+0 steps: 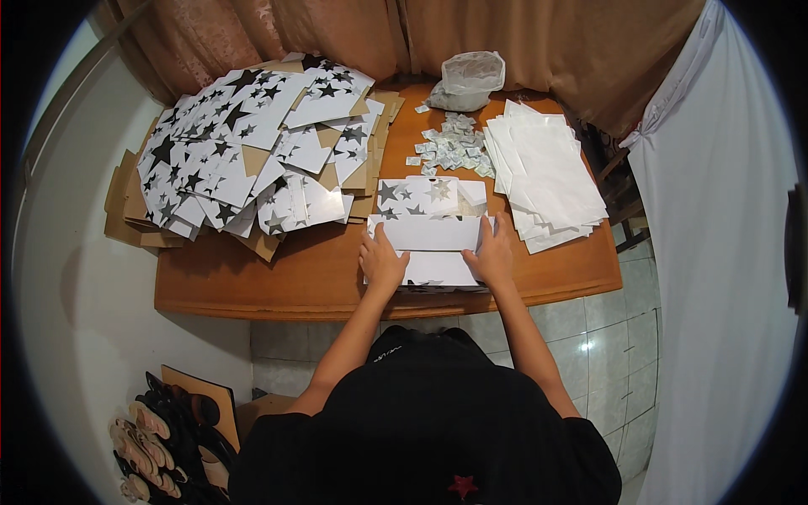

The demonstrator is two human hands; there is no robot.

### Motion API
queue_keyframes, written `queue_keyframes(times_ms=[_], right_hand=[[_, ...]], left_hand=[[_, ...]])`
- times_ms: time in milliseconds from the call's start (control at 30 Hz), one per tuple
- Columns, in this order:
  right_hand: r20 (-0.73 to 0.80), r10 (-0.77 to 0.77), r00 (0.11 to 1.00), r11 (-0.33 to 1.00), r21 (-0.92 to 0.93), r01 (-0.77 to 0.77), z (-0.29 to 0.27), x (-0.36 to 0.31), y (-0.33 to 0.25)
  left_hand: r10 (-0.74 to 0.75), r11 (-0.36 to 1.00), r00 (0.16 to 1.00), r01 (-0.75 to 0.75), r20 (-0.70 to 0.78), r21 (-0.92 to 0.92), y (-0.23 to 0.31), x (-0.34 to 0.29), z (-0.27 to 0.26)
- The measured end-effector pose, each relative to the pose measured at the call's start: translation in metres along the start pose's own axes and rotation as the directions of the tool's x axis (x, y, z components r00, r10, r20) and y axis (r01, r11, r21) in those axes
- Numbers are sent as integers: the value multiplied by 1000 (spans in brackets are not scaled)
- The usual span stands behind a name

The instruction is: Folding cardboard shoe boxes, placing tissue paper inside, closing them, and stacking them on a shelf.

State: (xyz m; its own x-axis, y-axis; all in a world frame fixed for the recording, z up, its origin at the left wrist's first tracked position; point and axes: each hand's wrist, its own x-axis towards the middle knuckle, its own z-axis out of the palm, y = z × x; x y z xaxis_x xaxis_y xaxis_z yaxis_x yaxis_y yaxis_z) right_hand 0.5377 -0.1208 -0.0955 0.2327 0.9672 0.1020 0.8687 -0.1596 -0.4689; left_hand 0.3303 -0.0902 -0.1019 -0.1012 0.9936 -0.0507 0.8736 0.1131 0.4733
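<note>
A white cardboard box (pixel 435 235) with black stars on its outer side lies near the table's front edge. Its star-printed flap (pixel 418 195) stretches out flat behind it, away from me. My left hand (pixel 385 260) grips the left side, fingers along the outside and thumb on the white panel. On the opposite side, my right hand (pixel 493 254) holds the box the same way, its thumb pointing inward. The underside of the box is hidden.
A large heap of star-printed cardboard sheets (pixel 227 151) covers the table's left part. Behind the box are many small sachets (pixel 454 147) and a translucent plastic bag (pixel 473 76). White paper sheets (pixel 551 172) are stacked at right. Shoes (pixel 151 446) stand on the floor, lower left.
</note>
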Motion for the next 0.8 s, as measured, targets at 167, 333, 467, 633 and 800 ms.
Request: queue_keyframes(times_ms=[167, 333, 467, 633, 800], right_hand=[[-152, 18, 988, 952, 305, 29, 10, 9, 32], [-47, 119, 992, 927, 363, -94, -13, 8, 24], [-139, 180, 974, 918, 381, -115, -34, 0, 5], [-311, 250, 917, 890, 448, -90, -57, -2, -12], [-339, 179, 924, 842, 538, 35, -43, 15, -26]], left_hand=[[-74, 895, 985, 135, 155, -425, -31, 3, -13], [2, 657, 818, 432, 575, -618, -56, -3, -32], [292, 438, 900, 176, 325, -882, -59, -16, -45], [420, 309, 902, -44, 95, -950, -21, -24, -104], [304, 245, 871, -462, -385, -852, 12, -13, -131]])
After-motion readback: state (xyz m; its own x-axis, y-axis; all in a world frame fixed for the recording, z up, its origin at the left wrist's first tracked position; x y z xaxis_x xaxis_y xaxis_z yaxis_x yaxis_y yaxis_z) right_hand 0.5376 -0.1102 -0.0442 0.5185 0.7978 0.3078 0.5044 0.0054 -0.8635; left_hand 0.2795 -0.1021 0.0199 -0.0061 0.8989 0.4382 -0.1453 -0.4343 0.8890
